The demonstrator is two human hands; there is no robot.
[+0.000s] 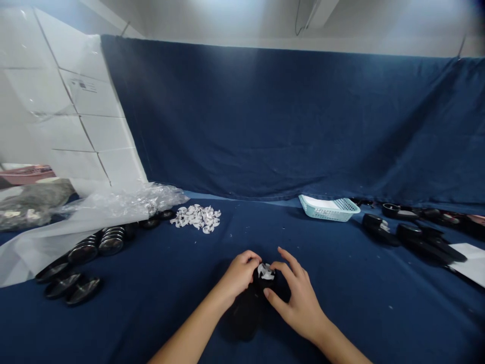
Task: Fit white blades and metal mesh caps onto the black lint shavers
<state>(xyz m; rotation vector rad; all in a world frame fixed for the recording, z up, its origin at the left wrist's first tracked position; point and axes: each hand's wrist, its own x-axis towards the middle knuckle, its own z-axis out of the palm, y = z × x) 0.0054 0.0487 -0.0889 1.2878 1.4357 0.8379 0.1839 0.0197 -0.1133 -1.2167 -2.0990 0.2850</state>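
Note:
In front of me lies a black part (244, 313) with a rounded end and a white plastic piece (265, 272) set in its far end. My left hand (239, 273) grips the left rim of this part with curled fingers. On the other side, my right hand (293, 290) has its thumb and fingers apart around the white piece. Its fingertips are at or near the part's edge; whether they touch cannot be made out. The black part's lower body is dark and its details are hard to see.
A pile of small white plastic pieces (197, 217) lies back left. Round black glossy parts (81, 250) stand in rows at left beside clear plastic sheeting (125, 202). A light-blue basket (329, 210) sits at the back right, with black parts (420, 237) and white paper (470, 260) farther right.

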